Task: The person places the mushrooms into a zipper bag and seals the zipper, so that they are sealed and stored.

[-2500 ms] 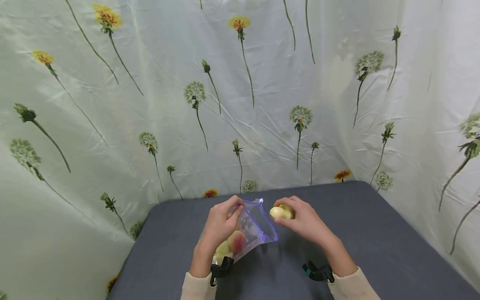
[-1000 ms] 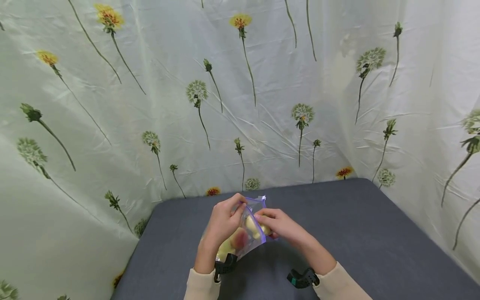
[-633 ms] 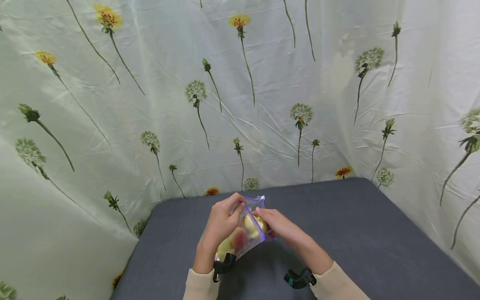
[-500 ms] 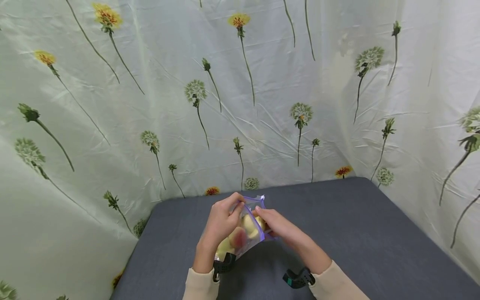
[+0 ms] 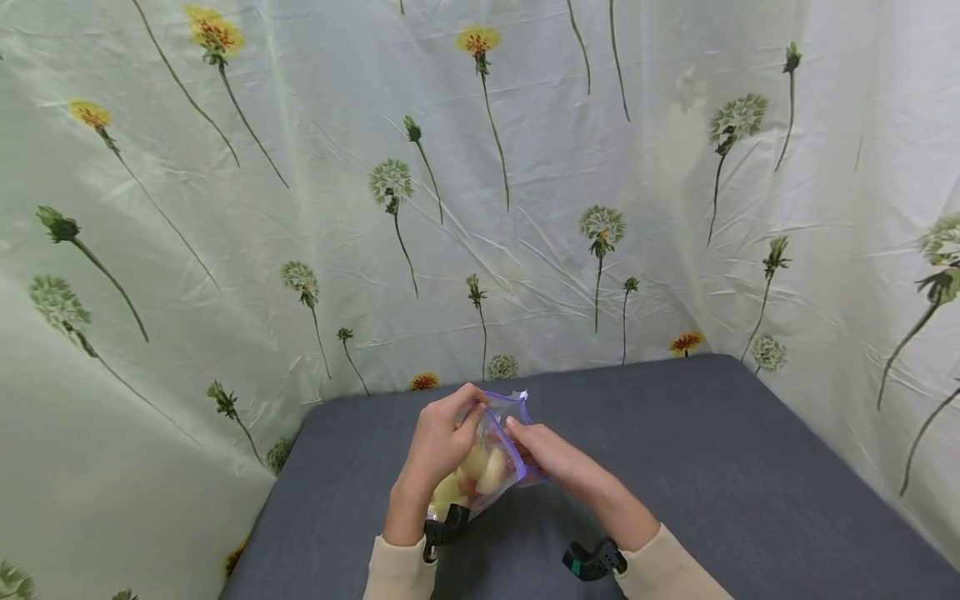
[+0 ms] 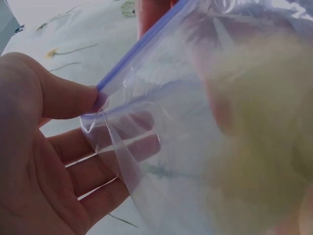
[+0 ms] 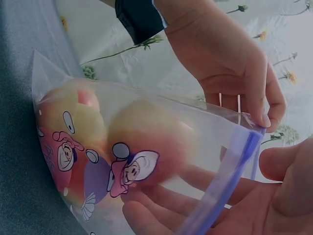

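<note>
A clear zip bag (image 5: 514,457) with a purple zip edge stands tilted between my hands, its mouth turned right. My left hand (image 5: 441,437) pinches the upper rim between thumb and fingers; the left wrist view shows its other fingers behind the plastic. Pale yellow fruit (image 5: 491,472) lies inside the bag, seen through the film. The right wrist view shows yellow-red fruit (image 7: 142,122) behind printed cartoon figures. At the mouth, my right hand (image 5: 558,458) reaches in with its fingers extended, near the fruit but not gripping it.
A dark grey table (image 5: 675,467) lies beneath the hands. A white curtain (image 5: 525,275) printed with dandelions hangs behind and at both sides. Black straps with camera mounts (image 5: 592,560) sit on both wrists.
My right hand has carried a pale yellow fruit leftward into the bag's mouth and let go of it. The fruit now sits deeper inside. My left hand keeps its pinch.
</note>
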{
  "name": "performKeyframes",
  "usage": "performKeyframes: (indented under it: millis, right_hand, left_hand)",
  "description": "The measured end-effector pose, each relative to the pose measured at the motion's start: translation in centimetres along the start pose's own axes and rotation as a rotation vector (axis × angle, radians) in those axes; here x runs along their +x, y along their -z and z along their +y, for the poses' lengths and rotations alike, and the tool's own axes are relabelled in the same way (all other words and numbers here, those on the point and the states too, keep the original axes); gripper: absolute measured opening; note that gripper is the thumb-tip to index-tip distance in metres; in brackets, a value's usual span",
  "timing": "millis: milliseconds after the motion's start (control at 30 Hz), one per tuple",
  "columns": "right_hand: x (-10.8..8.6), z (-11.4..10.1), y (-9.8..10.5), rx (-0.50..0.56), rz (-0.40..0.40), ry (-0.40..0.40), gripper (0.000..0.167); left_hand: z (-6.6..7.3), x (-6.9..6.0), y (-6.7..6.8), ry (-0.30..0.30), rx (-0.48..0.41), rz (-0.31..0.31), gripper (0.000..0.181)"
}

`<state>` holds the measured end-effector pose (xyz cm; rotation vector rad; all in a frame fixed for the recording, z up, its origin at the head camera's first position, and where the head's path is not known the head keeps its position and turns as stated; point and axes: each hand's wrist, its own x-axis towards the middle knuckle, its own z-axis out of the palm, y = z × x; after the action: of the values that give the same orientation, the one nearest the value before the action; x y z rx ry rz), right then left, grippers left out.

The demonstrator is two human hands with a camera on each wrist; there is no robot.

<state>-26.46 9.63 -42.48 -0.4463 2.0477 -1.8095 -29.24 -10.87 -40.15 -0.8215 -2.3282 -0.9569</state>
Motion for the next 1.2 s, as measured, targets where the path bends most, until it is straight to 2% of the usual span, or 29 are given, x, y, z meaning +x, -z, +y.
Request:
performKeyframes:
  millis: [100,267,500,633,767,967,1200]
  right_hand:
    - [0.0,0.1,0.0,0.005,-0.008,0.001,0.065]
    - [-0.1,0.1,0.0,0.013,0.027,0.023,0.058]
    - [-0.5,-0.9,0.8,-0.056,0.131,0.071,0.041]
    - [-0.5,-1.3,2.2,-0.09,0.19,0.1,0.033]
    - [-0.5,-1.4,3.7,-0.149,0.289,0.12,0.025]
    - [0.2,-1.3,5.1,-0.229,0.438,0.103,0.019]
    - [1.8,-0.5,5.5,-0.27,0.443,0.048,0.027]
  left_hand:
    - [0.0,0.0,0.1,-0.002,0.003,0.004,0.013]
    - [0.0,-0.1,0.2,-0.004,0.002,0.006,0.013]
    - [0.1,-0.2,0.5,0.001,-0.016,0.011,0.013]
    - [0.2,0.0,0.3,0.003,-0.019,0.003,0.011]
    - [0.4,0.0,0.0,0.017,-0.016,-0.02,0.011]
    - [0.4,0.1,-0.5,0.025,-0.008,-0.041,0.012]
    - [0.4,0.1,-1.4,-0.004,-0.033,-0.102,0.012]
